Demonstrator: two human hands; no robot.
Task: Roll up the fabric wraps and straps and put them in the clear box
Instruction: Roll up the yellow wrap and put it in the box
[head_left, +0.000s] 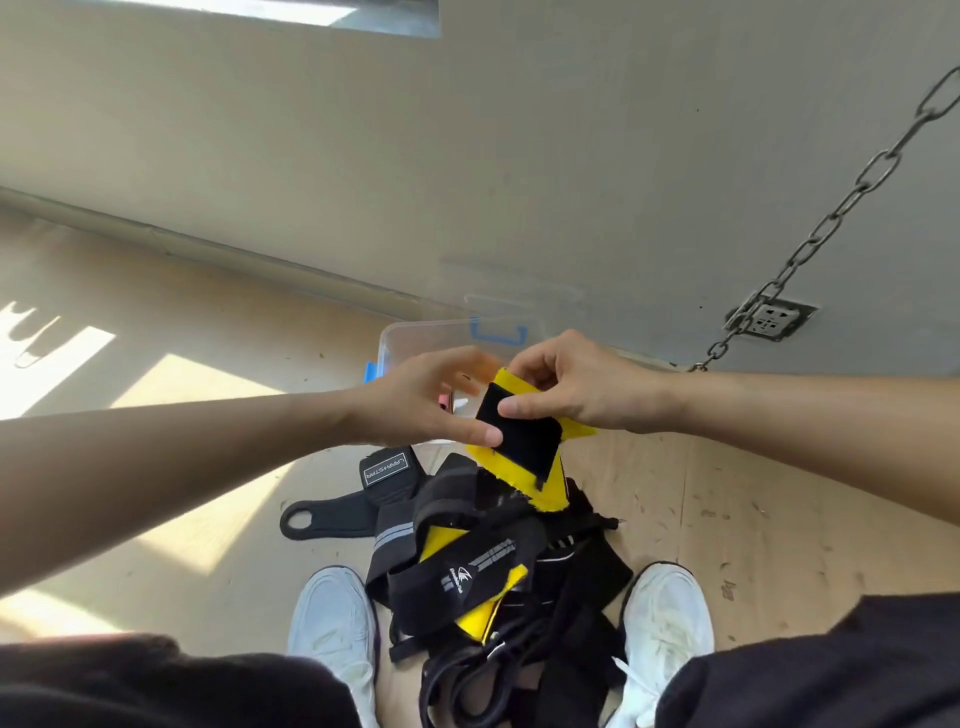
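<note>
Both my hands hold a yellow and black fabric strap (524, 447) in the air above the floor. My left hand (431, 400) pinches its lower left edge with the thumb. My right hand (566, 384) pinches its top end, thumb on the black patch. The strap's lower end hangs toward a pile of black, grey and yellow wraps and straps (493, 561) on the floor between my shoes. The clear box (410, 335) with blue clips stands open just behind my hands, against the wall; its inside is mostly hidden by them.
My white shoes (332, 618) (665, 623) flank the pile. A black wrist wrap with a thumb loop (322, 517) lies left of it. A metal chain (831, 218) hangs at the right near a wall socket (774, 319). The box's clear lid (519, 296) leans on the wall.
</note>
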